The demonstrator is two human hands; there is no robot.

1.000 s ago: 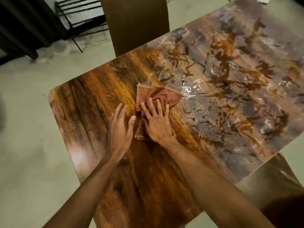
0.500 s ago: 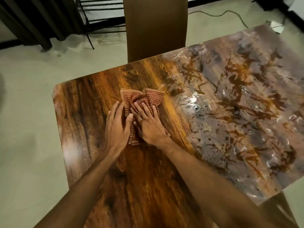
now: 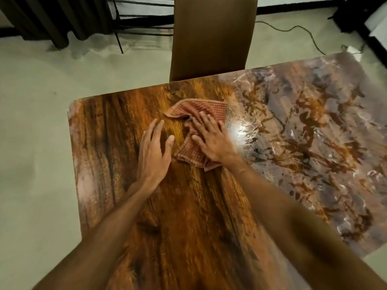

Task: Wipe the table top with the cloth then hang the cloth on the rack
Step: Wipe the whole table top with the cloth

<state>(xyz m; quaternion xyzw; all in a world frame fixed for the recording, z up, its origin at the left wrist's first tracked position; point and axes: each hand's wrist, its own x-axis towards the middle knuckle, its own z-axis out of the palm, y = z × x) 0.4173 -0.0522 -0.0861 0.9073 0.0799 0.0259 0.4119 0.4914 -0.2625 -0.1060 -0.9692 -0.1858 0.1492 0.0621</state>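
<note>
A red checked cloth (image 3: 194,110) lies crumpled on the glossy wood-patterned table top (image 3: 117,155), near the far edge. My right hand (image 3: 211,139) presses flat on the cloth with its fingers spread, covering its middle. My left hand (image 3: 152,151) rests flat on the bare table just left of the cloth, fingers apart, holding nothing. A black metal rack (image 3: 142,15) stands on the floor beyond the table, at the upper left.
A brown chair back (image 3: 211,36) stands against the table's far edge, right behind the cloth. Dark curtains (image 3: 48,17) hang at the top left. A cable (image 3: 301,30) runs across the pale floor at the upper right. The table's right half looks grey and streaked.
My right hand slid the cloth left, then back to the right and farther from me. My left hand, touching the cloth half a second ago, now lies apart from it.
</note>
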